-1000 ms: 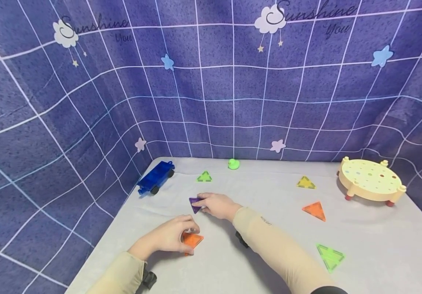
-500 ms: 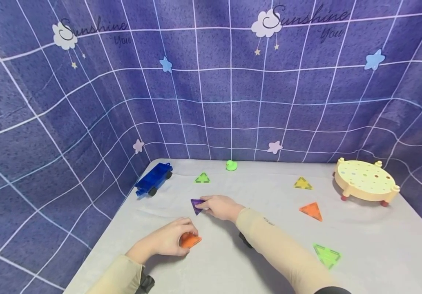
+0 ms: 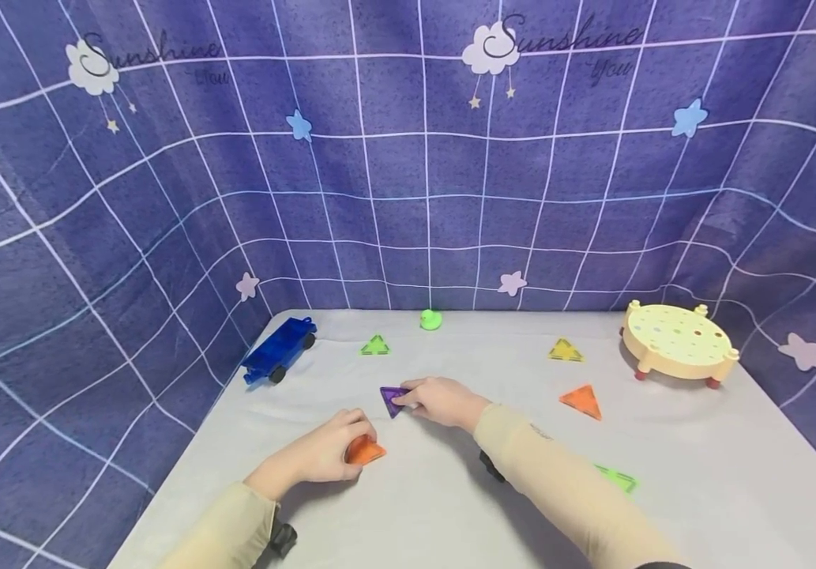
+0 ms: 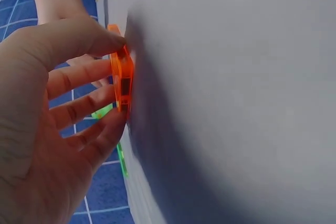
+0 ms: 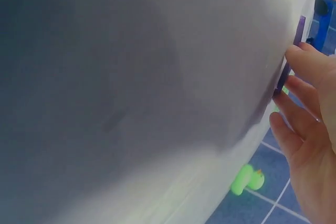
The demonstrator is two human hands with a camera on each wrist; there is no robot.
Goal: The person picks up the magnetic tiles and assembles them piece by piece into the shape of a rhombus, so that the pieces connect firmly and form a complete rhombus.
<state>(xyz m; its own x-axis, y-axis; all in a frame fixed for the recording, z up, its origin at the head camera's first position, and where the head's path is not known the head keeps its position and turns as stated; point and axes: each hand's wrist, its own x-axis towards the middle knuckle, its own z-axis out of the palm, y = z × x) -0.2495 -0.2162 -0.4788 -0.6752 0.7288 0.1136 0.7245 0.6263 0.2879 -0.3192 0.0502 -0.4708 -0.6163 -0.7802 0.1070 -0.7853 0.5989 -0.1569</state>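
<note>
My left hand (image 3: 325, 450) holds an orange triangular magnetic tile (image 3: 365, 451) between thumb and fingertips, low over the white tabletop. In the left wrist view the orange tile (image 4: 122, 74) is seen edge-on, with the thumb at its upper end and the fingers along its far side. Farther forward and to the right, my right hand (image 3: 443, 401) pinches a purple triangular tile (image 3: 391, 400) by its right side. In the right wrist view the purple tile (image 5: 284, 74) is mostly behind the thumb and fingers. A small gap separates the two tiles.
Behind the hands are a blue toy wagon (image 3: 280, 350), a small green tile (image 3: 375, 346) and a green duck (image 3: 431, 319). A yellow tile (image 3: 565, 350), another orange tile (image 3: 583, 401) and a partly covered green tile (image 3: 617, 477) lie right. A yellow pegged stand (image 3: 678, 340) occupies the back right.
My right hand has drawn the purple tile to the right. The left hand has shifted slightly forward and right with the orange tile. The head view has turned a little rightward.
</note>
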